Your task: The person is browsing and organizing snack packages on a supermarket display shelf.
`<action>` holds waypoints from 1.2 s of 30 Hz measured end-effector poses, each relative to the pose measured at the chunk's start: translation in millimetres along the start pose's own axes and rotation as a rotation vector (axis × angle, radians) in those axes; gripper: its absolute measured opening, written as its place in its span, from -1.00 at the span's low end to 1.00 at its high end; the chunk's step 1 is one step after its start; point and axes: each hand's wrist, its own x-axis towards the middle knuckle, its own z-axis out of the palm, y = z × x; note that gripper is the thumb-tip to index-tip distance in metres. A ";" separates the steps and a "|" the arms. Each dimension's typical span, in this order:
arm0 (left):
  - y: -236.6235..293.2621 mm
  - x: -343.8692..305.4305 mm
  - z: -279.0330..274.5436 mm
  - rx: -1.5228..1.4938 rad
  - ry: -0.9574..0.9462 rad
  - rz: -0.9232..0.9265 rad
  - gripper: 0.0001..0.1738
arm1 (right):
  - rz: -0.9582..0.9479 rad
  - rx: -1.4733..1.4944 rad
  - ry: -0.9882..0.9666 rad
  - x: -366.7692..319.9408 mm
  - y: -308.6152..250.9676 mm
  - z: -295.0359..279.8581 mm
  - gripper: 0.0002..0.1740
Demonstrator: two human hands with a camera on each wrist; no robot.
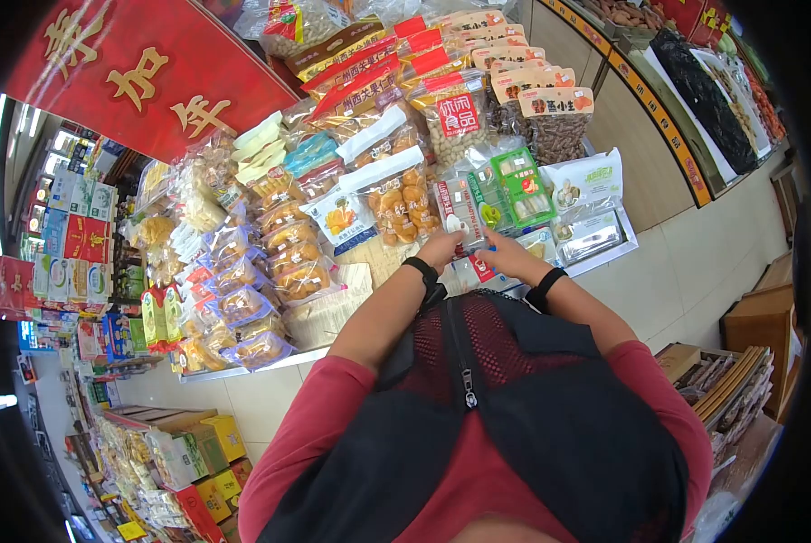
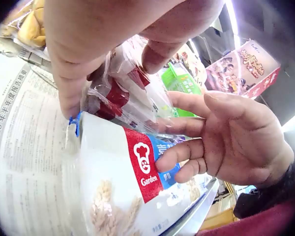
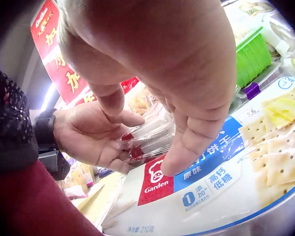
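In the left wrist view my left hand (image 2: 108,34) grips a clear plastic-wrapped pack (image 2: 137,98) with red and white markings, thumb and fingers on opposite sides. My right hand (image 2: 243,137) faces it with fingers loosely extended, its fingertips at the pack and at a white Garden cracker bag (image 2: 108,162) underneath. From the right wrist view, fingers of my right hand (image 3: 152,54) rest at the cracker bag's red logo; the bag (image 3: 221,196) shows square crackers. Just beyond both hands in the head view is a green-framed pack (image 1: 521,185).
Bagged buns (image 1: 405,208) and purple-edged snack packs (image 1: 251,303) fill the left of the display table. Nut bags (image 1: 554,122) stand behind. A printed sheet (image 1: 333,312) lies by the front edge, and a red banner (image 1: 152,72) hangs at upper left.
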 end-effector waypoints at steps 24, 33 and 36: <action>78.5 -121.8 22.3 0.364 0.098 0.378 -0.24 | -0.080 1.023 -0.099 -28.0 -40.8 -15.6 -0.28; 108.9 -177.4 51.4 0.749 0.055 0.813 -0.01 | -0.270 1.465 -0.177 -44.7 -79.0 -39.5 -0.40; 101.2 -170.4 46.2 0.576 0.089 0.702 -0.06 | -0.344 1.463 -0.127 -51.6 -81.7 -39.7 -0.39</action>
